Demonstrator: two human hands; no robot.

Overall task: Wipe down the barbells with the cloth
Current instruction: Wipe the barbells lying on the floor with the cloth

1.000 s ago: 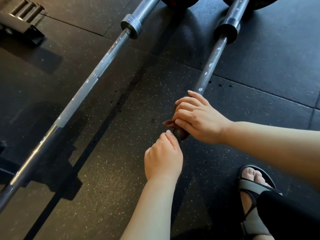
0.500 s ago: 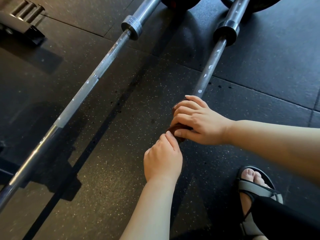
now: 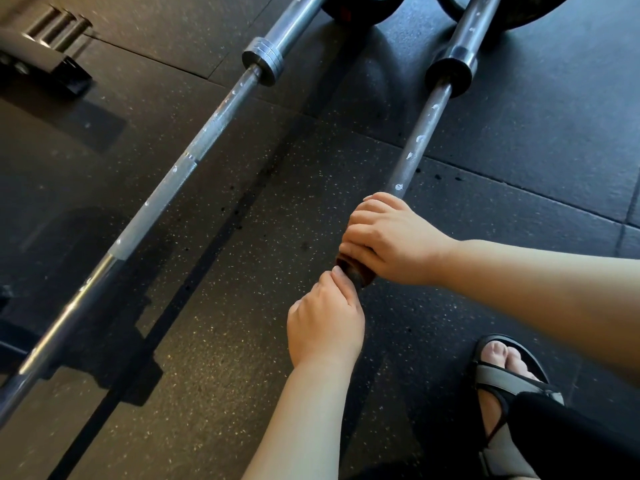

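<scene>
Brown cloth wraps barbell; our right hand grips it, left hand grips barbell below. Mid-wipe (white flecks ahead); next likely slide onward.

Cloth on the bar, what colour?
Reddish-brown cloth; right hand grips it round the barbell; head view.

No lettering, numbers or brand marks come through anywhere. There's a small red patch on the left weight plate, but it's too blurred to read.
</scene>
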